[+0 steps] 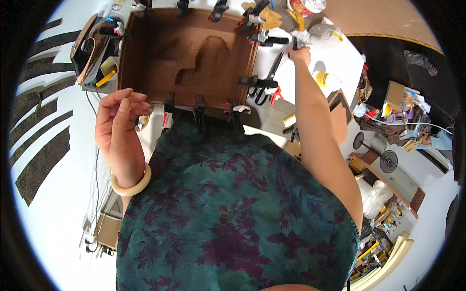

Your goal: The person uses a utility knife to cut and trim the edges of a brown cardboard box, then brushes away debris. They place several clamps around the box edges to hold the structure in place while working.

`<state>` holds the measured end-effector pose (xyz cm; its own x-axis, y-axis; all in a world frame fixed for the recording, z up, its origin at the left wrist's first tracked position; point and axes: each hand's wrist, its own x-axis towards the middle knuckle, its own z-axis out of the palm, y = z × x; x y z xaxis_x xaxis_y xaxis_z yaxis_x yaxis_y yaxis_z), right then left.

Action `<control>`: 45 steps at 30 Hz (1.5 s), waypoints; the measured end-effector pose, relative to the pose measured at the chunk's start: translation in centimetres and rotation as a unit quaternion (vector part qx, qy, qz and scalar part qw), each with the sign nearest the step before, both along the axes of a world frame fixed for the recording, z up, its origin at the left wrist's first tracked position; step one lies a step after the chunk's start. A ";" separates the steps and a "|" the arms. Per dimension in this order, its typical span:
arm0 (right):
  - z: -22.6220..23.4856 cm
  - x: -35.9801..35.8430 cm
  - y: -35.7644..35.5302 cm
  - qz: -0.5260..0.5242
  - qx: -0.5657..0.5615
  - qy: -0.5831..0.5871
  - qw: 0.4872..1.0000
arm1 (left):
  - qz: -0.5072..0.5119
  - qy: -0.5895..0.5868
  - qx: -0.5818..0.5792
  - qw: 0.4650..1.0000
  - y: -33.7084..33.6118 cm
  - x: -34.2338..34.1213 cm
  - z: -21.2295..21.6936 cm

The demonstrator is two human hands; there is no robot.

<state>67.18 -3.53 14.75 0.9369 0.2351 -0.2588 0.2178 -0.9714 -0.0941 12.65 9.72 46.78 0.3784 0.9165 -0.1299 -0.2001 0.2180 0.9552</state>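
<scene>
A shallow brown tray [160, 63] lies in front of me, with several black clamps [198, 114] gripping its rim. Dark curved marks show on its inner floor. My left hand [121, 131], a cream bangle on its wrist, is raised beside the tray's near left corner; its fingers are loosely bent and apart, with nothing visible in them. Reaching far to the right over the white table, my right hand [302, 56] is closed round a slim black tool [294, 43]; its kind is not clear. Black-handled scissors [274, 68] lie between the tray and my right forearm.
Right of the tray are a red clip [277, 96], a white jar with a yellow label [326, 80] and a clear plastic bag [325, 36]. A white and red tub [307, 6] stands at the back. On the left are a yellow-handled tool [106, 78] and hanging cables.
</scene>
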 end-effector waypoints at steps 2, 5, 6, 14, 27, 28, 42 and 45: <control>0.3 -0.1 -1.0 0.013 0.003 -0.012 1.000 | -0.017 0.017 0.003 1.000 -0.1 0.0 0.1; 6.7 -0.5 -4.9 -0.035 0.400 0.146 0.904 | -0.050 0.028 0.029 0.998 0.4 -0.3 -0.8; 11.2 -3.3 -3.7 -0.040 0.575 0.200 0.792 | -0.053 0.025 0.024 0.998 0.0 -0.5 -1.0; 33.1 -25.4 2.9 0.382 0.632 0.512 0.439 | -0.341 -0.107 -0.130 0.925 -2.1 6.1 1.1; 34.8 -39.8 15.9 0.431 0.628 0.512 0.397 | 0.000 -0.037 -0.057 0.998 1.8 -6.0 -0.3; 33.6 -40.1 18.2 0.453 0.629 0.507 0.378 | 0.072 -0.028 -0.051 0.996 2.3 -7.2 -0.7; 19.3 -47.6 27.3 0.479 0.451 0.573 0.489 | 0.283 -0.063 -0.060 0.955 3.1 -16.1 -4.1; 18.8 -47.7 27.1 0.470 0.439 0.593 0.485 | 0.280 -0.072 -0.054 0.956 3.0 -16.0 -4.2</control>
<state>19.48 23.56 33.56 -0.3760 0.9210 0.1017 -0.1864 0.0323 -0.9819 -3.35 12.74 42.55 -0.1472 0.9647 -0.2185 -0.4428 0.1333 0.8867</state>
